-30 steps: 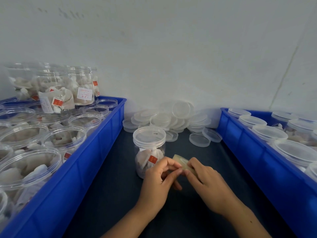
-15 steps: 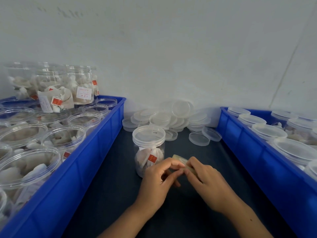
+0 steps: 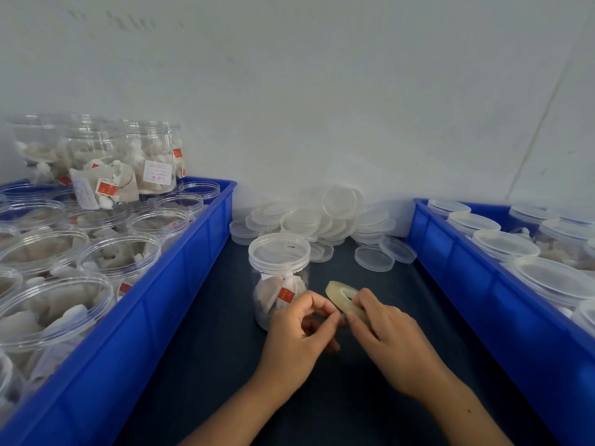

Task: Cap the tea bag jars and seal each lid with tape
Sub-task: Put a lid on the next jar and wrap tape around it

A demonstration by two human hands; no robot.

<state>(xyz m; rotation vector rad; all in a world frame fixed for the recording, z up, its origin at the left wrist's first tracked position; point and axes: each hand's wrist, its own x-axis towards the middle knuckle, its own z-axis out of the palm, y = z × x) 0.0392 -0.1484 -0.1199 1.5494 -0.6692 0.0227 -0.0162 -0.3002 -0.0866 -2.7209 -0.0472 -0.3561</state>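
While both hands (image 3: pixel 341 333) pinch one tape roll (image 3: pixel 344 299): one capped jar (image 3: pixel 278 278), two blue bins (image 3: pixel 180 284).

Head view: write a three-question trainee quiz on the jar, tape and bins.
1. True or false: the clear plastic jar on the dark table is capped.
2. Which hand holds the yellowish tape roll? A left hand B right hand
3. Fill in: loose clear lids lie heaped between two ____ plastic bins.

Key: 1 true; 2 B; 3 blue.
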